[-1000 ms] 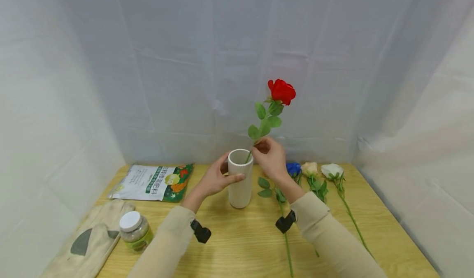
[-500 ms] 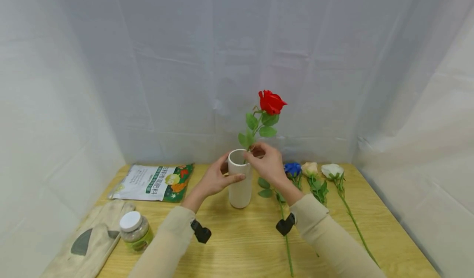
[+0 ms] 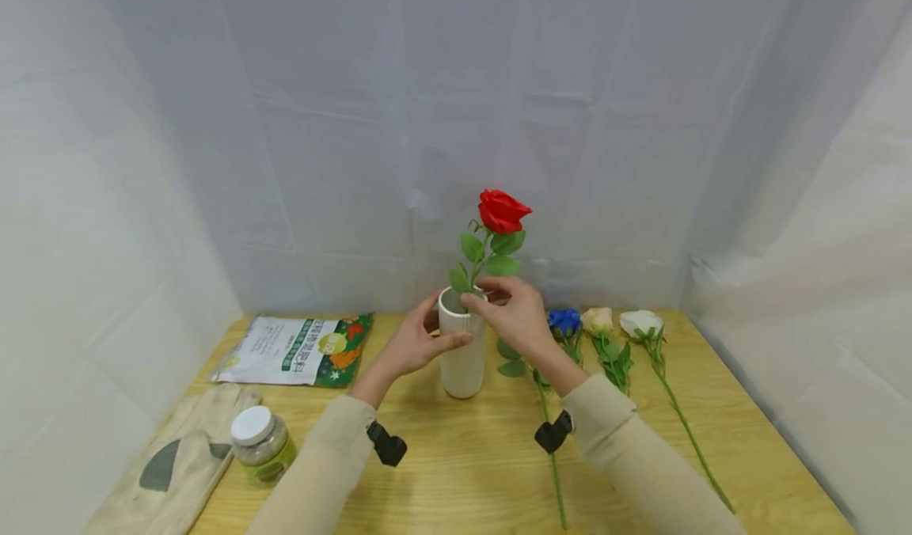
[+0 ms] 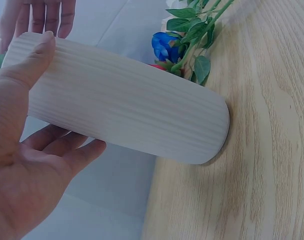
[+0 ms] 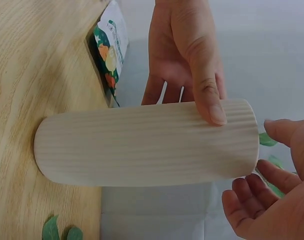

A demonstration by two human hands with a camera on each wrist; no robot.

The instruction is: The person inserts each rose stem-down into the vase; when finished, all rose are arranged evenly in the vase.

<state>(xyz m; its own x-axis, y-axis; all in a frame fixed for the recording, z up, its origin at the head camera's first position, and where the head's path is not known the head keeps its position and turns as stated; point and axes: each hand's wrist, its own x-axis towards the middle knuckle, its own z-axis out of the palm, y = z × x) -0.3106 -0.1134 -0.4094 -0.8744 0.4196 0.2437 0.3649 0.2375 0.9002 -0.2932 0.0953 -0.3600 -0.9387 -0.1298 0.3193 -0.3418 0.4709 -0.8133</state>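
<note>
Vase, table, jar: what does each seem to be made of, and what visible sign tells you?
Vase: likely ceramic, matt, ribbed; no sharp highlights, though plastic is possible.
Table: wood or wood-effect laminate, low sheen; grain lines show.
Jar: transparent plastic or glass; its contents show through.

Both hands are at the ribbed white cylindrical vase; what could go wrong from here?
The ribbed white cylindrical vase might tip if the left hand loosens its grip, as the red, green-leaved rose leans to one side.

An oval green leaf shows close to the vase top, near the right hand, and could snag if the rose goes lower.
</note>
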